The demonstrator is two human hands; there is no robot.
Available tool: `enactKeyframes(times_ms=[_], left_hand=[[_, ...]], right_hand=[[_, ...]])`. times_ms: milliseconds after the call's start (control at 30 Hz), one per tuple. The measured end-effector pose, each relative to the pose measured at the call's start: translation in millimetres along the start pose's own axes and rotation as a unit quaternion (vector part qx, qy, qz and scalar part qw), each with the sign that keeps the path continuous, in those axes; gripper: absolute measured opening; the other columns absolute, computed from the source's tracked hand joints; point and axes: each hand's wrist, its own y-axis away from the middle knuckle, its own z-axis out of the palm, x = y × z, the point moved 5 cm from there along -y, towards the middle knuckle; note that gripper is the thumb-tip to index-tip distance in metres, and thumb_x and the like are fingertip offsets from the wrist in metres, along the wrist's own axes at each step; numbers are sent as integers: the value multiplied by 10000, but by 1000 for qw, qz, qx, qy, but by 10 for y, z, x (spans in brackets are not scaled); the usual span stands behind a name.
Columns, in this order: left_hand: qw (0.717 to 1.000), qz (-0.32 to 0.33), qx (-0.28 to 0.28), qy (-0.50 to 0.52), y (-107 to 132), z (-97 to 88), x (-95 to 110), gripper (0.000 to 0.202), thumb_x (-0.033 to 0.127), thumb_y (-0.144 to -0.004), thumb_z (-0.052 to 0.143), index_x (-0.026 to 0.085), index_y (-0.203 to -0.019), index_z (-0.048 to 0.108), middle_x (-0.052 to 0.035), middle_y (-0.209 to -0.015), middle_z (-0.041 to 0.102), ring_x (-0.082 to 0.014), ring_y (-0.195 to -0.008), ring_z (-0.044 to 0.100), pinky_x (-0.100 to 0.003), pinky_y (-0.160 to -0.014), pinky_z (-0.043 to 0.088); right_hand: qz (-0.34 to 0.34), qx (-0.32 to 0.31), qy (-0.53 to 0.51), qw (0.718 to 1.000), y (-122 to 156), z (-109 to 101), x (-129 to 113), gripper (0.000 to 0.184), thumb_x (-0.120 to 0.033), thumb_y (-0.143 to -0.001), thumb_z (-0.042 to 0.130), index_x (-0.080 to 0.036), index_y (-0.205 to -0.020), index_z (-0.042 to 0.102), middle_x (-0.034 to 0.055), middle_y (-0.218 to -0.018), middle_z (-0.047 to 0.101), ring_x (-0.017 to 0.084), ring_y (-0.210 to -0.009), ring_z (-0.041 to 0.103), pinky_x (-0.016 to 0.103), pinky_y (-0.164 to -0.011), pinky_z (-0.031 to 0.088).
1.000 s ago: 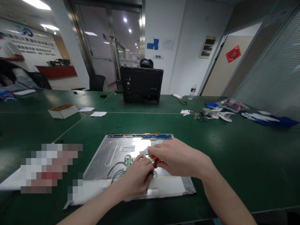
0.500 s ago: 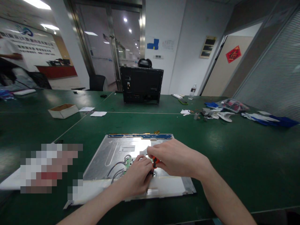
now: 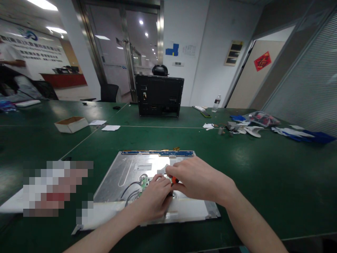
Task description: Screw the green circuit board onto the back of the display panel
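Right now your right hand [image 3: 195, 177] is closed round an orange tool [image 3: 174, 180], over the middle of the panel [image 3: 113, 182]. That panel lies flat on the green table [image 3: 276, 182] just in front of you. Your left hand [image 3: 158, 195] rests on the panel's middle with its fingers bent, partly covering a green board [image 3: 143, 181] and meeting the right hand at the tool; I cannot tell whether it grips anything beneath.

The tool's tip is hidden, so watch for a slip: a tilted shaft or poor seating could let it skid across the panel and scratch the board or jab your left fingers, which sit right beside it. Leaning hard with that left palm might flex the panel and stress whatever lies on its underside. The dark cables [image 3: 127, 187], looping over the panel left of the board, could be tugged if your left wrist catches them. Along the panel's far edge, the blue strip [image 3: 147, 152] looks thin and exposed; a push that slides the panel over the smooth table could knock or bend it.
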Motion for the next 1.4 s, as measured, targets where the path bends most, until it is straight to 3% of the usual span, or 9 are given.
enactKeyframes(times_ms=[300, 633, 867, 1133, 1400], left_hand=[[1000, -2, 10, -9, -5, 33, -6, 181, 140, -814, 506, 211, -961, 585, -59, -1038, 621, -240, -1013, 537, -438, -994, 299], [1000, 6, 5, -8, -11, 34, -15, 192, 132, -834, 486, 217, -971, 591, -61, -1017, 635, -243, -1013, 546, -429, -973, 316], [1000, 7, 7, -5, -10, -10, -7, 192, 146, -813, 510, 217, -973, 588, -64, -1010, 635, -252, -1006, 549, -423, -950, 333], [1000, 14, 6, 3, 5, -42, 14, 170, 128, -784, 513, 208, -914, 589, -64, -962, 635, -246, -955, 558, -418, -932, 339], [1000, 11, 4, 0, 0, -55, 27, 198, 136, -781, 515, 217, -951, 577, -60, -980, 635, -256, -999, 548, -426, -947, 328]], right_hand=[[-26, 5, 14, 1000, 10, 37, 9, 86, -187, -817, 543, -187, -899, 520, 33, -883, 658, 180, -731, 594, 293, -542, 324], [14, -2, 11, 1000, 2, 22, 5, 63, -239, -868, 516, -188, -901, 531, 40, -833, 670, 177, -702, 599, 290, -540, 314], [-17, -12, 10, 1000, 24, 30, -10, 118, -216, -817, 568, -186, -914, 509, 33, -884, 659, 171, -715, 595, 287, -513, 311], [29, 2, 19, 999, 6, 35, 42, 66, -246, -855, 527, -194, -896, 522, 27, -818, 668, 182, -707, 608, 297, -530, 310], [-17, -9, 11, 1000, 40, 54, 3, 161, -223, -797, 573, -181, -937, 506, 46, -903, 655, 184, -735, 603, 298, -513, 313]])
